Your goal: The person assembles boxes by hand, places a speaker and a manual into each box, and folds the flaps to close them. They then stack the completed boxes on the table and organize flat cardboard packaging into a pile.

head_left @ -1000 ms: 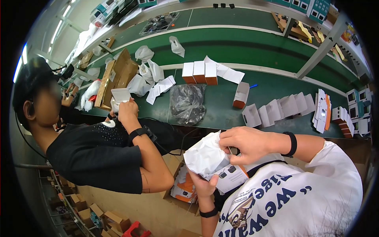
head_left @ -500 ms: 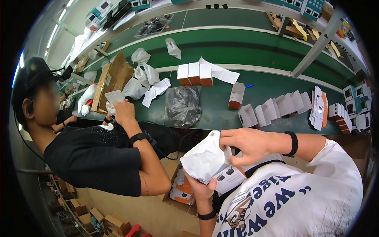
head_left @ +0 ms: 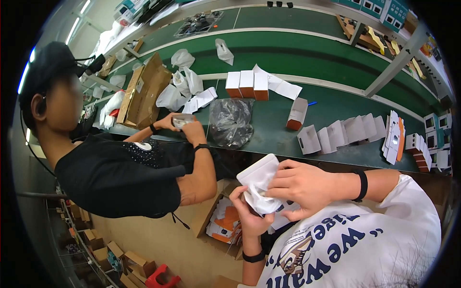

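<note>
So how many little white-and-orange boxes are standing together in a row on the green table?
3. The left box, the middle box and the right box stand side by side on the green table. Another similar box stands apart. More may be hidden.

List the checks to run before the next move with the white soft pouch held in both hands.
1. Left hand supporting the white soft plastic pouch: ok, it cups the lower end.
2. Right hand on the pouch: ok, its fingers press the front.
3. Pouch contents: cannot tell, hidden by the hands.
4. Brown cardboard box below the hands: ok, open, with orange-and-white packs inside.
5. Co-worker's hands away from the pouch: ok, they are at the edge of the green table.
</note>
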Demonstrator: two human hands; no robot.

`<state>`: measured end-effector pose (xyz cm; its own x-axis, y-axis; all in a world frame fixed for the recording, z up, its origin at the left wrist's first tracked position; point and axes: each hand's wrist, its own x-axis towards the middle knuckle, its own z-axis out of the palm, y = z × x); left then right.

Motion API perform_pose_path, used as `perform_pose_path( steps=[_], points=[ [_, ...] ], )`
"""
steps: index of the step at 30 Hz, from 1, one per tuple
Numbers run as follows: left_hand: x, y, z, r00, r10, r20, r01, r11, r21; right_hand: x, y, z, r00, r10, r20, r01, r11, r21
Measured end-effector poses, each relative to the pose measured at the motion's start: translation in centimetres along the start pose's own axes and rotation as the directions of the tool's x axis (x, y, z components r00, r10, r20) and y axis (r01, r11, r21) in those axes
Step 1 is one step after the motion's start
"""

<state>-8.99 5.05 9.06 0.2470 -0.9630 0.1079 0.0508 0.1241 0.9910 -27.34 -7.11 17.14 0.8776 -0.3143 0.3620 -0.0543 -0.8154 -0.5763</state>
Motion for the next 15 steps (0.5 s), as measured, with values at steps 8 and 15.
perform_pose_path(
  steps=[8,15],
  points=[
    [-0.6,-0.6,-0.8,0.999,-0.006,0.051,0.007,1.000,-0.018,2.8,1.3,0.1,0.904,0.261,0.340,-0.289,0.957,0.034],
    [-0.9,-1.8,-0.6,0.999,-0.008,-0.035,0.010,0.998,0.061,6.5,4.8,-0.7,0.924,0.352,0.147,-0.378,0.895,0.238]
  ],
)
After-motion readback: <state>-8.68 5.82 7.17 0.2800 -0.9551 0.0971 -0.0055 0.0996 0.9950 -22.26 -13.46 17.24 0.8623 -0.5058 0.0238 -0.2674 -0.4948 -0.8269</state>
